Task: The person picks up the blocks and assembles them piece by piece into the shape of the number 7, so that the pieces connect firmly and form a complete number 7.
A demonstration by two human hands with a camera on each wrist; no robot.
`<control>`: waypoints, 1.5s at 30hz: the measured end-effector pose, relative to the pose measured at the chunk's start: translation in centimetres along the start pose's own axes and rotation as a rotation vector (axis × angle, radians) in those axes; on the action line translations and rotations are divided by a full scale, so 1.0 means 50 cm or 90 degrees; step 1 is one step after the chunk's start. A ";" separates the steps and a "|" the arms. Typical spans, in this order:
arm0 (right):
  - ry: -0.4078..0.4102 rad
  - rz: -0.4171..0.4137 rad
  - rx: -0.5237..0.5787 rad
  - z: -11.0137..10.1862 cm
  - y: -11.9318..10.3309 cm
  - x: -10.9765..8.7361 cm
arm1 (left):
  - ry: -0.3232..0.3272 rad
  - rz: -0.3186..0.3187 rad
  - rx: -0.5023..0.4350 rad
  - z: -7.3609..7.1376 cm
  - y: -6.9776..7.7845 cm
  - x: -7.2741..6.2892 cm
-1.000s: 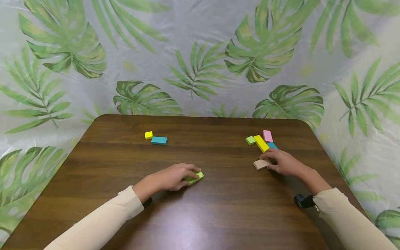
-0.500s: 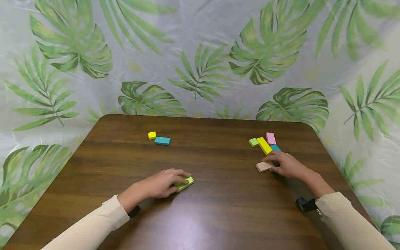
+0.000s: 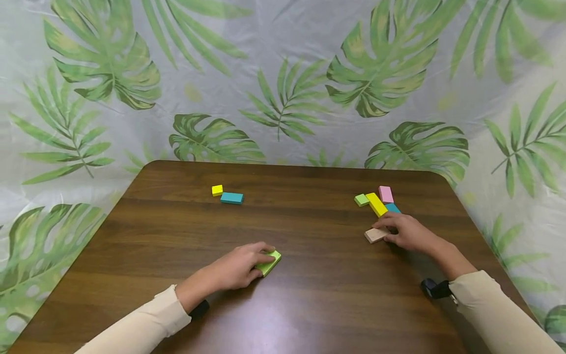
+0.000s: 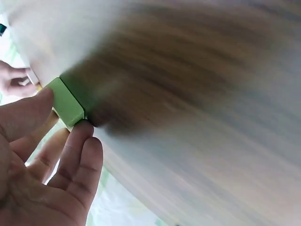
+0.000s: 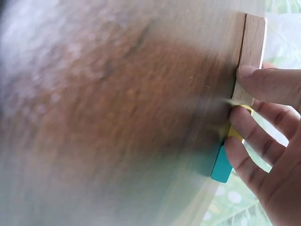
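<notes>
On the left, my left hand [image 3: 245,265] grips a light green block [image 3: 270,263] lying on the table. In the left wrist view the thumb is at one side of the green block [image 4: 68,103] and fingers are at the other. To the right, my right hand [image 3: 407,233] holds a plain wooden block [image 3: 375,235] between thumb and fingers. The right wrist view has the thumb on the wooden block [image 5: 249,52], with a yellow block [image 5: 235,134] and a teal block [image 5: 221,167] beside the other fingertips.
Just beyond the right hand lie a long yellow block [image 3: 376,204], a small green block [image 3: 361,200], a pink block [image 3: 385,194] and a partly covered blue block [image 3: 392,208]. Farther left, a small yellow block [image 3: 217,190] sits near another blue block [image 3: 232,198]. A leaf-patterned cloth [image 3: 300,98] hangs behind the table.
The left hand slid the green block left and nearer, then slightly back right, turning it a little. The right hand and wooden block stay nearly in place; the head view shifted slightly.
</notes>
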State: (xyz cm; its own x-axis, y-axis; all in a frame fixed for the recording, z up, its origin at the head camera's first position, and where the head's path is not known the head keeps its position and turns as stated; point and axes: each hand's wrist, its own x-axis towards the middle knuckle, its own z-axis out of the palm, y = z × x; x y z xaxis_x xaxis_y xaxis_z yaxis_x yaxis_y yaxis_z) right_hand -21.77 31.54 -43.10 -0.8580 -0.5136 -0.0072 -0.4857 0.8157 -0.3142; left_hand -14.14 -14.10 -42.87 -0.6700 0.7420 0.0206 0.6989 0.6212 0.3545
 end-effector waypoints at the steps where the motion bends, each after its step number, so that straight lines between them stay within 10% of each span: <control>1: 0.001 -0.002 -0.001 0.000 0.000 0.001 | 0.000 0.000 0.000 0.003 0.005 0.004; 31: 0.002 0.007 0.002 -0.002 -0.009 -0.002 | -0.004 -0.007 0.040 0.035 0.080 0.099; 45: 0.004 -0.001 0.008 0.002 -0.003 -0.001 | 0.009 0.008 0.028 0.035 0.083 0.101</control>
State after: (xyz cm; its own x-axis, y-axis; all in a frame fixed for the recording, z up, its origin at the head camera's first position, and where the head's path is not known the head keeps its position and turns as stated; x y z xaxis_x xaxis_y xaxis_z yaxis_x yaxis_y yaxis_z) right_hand -21.65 31.41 -43.16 -0.8578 -0.5140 -0.0011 -0.4857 0.8113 -0.3254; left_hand -14.19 -7.31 -42.94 -0.6642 0.7466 0.0378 0.7173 0.6224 0.3132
